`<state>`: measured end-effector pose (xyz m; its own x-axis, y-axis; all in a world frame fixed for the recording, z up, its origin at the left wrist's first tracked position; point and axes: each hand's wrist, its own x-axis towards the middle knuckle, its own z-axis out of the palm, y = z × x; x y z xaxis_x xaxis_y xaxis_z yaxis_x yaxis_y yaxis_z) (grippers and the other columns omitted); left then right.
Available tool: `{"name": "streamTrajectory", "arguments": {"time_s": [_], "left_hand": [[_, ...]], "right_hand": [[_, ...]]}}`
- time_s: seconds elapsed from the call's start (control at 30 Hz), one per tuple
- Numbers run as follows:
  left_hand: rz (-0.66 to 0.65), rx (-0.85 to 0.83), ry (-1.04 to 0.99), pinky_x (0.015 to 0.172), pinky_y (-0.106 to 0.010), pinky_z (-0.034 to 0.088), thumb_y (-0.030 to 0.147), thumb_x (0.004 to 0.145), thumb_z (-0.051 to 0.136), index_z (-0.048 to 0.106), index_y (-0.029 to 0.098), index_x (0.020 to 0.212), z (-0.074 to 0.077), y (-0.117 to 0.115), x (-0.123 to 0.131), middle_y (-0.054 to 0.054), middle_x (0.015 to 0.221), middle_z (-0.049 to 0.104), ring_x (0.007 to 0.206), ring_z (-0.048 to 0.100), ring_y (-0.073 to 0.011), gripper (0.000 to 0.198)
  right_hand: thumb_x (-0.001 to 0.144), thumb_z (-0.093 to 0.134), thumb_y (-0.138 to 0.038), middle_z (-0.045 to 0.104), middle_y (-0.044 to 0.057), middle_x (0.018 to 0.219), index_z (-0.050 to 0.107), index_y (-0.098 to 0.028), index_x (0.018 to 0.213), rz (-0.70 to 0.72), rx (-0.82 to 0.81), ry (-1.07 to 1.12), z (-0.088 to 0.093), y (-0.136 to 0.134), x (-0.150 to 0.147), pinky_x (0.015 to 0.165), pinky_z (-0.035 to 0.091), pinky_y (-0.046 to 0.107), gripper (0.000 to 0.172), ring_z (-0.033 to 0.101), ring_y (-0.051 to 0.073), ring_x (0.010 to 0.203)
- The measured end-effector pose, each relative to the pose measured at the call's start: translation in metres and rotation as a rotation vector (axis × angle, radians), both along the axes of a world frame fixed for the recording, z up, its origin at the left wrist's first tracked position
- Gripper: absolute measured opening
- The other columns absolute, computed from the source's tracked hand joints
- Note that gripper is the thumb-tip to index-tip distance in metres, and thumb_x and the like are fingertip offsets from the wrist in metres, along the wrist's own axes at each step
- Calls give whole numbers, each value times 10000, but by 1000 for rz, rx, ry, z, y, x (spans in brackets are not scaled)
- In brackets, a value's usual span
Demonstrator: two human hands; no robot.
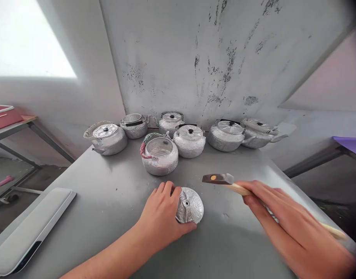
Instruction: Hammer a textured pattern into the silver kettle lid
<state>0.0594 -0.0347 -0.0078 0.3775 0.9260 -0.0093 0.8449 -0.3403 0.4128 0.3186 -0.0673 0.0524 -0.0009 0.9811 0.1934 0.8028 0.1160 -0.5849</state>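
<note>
My left hand (160, 217) grips a hammered silver kettle lid (190, 205), which rests tilted on the grey table (114, 193); the lid has a small hole at its middle. My right hand (278, 211) is wrapped round the wooden handle of a small hammer (221, 179), whose dark metal head hovers just right of and above the lid. Behind the lid stands an open silver kettle (160, 155) with no lid and a red and green wrapped handle.
Several more hammered silver kettles stand in a row at the wall, among them one at the left (108, 137) and one at the right (226, 135). A white flat device (29, 228) lies at the table's left edge. A pink tray (3, 115) sits on a side table.
</note>
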Motion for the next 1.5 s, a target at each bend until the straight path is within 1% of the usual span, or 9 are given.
{"name": "streamTrajectory", "arguments": {"time_s": [0.03, 0.1, 0.17, 0.2, 0.27, 0.37, 0.67, 0.93, 1.5], "left_hand": [[5, 24, 2, 921, -497, 504, 581, 692, 820, 608, 219, 1164, -1, -1, 2, -111, 1162, 589, 1082, 577, -343, 631], [-3, 45, -18, 933, -508, 497, 581, 691, 820, 590, 212, 1196, -2, -2, 3, -120, 1205, 597, 1104, 579, -352, 667], [-34, 32, -67, 980, -527, 476, 588, 671, 829, 546, 210, 1297, -3, -1, 0, -135, 1294, 590, 1178, 559, -371, 784], [-56, 18, -97, 1020, -536, 456, 590, 657, 836, 504, 212, 1366, -4, 0, -3, -142, 1357, 571, 1235, 535, -381, 869], [-111, -15, -149, 1105, -546, 394, 574, 649, 843, 377, 229, 1505, -5, 4, -10, -148, 1494, 494, 1359, 456, -393, 1034], [-157, -42, -176, 1140, -549, 363, 502, 646, 857, 298, 230, 1564, -8, 11, -17, -142, 1533, 468, 1400, 422, -387, 1108], [-134, -83, -244, 1099, -546, 400, 566, 597, 884, 434, 238, 1475, -11, 18, -14, -126, 1417, 529, 1297, 473, -379, 1040], [17, -118, -275, 963, -460, 461, 463, 611, 899, 608, 261, 1188, -15, 22, -11, -64, 1175, 578, 1107, 531, -306, 677], [16, -147, -318, 936, -446, 430, 447, 596, 909, 614, 267, 1160, -16, 24, -12, -33, 1118, 593, 1066, 531, -291, 662]], "right_hand": [[995, 423, -519, 737, 48, 1067, 652, -344, 1157, 64, 17, -127, 3, 9, -6, 876, 441, 450, 330, 641, 309, 1001], [1063, 237, -416, 691, 28, 766, 637, -273, 880, 110, -7, -301, 8, 28, -21, 744, 466, 395, 463, 626, 225, 711], [1091, 218, -378, 653, 15, 667, 632, -236, 779, 44, -2, -367, 10, 48, -38, 774, 482, 410, 538, 614, 195, 638], [1092, 313, -372, 657, 7, 670, 657, -207, 804, -5, -4, -401, 9, 57, -44, 785, 504, 414, 478, 627, 184, 638], [1006, 596, -406, 728, 21, 920, 693, -174, 1016, -66, -30, -458, 5, 69, -55, 766, 571, 381, 252, 688, 170, 763], [990, 635, -375, 725, 63, 1142, 680, -189, 1168, -109, -77, -510, -5, 75, -62, 802, 602, 403, 261, 713, 201, 907], [1000, 620, -371, 732, 61, 1124, 688, -192, 1150, -118, -117, -598, -35, 71, -61, 808, 603, 402, 244, 715, 194, 893], [1002, 617, -377, 749, 41, 1018, 704, -179, 1068, -85, -145, -634, -59, 75, -63, 797, 598, 391, 226, 716, 176, 828], [1001, 619, -383, 751, 14, 907, 712, -171, 967, -62, -142, -704, -58, 75, -68, 807, 591, 396, 234, 715, 168, 780]]}}
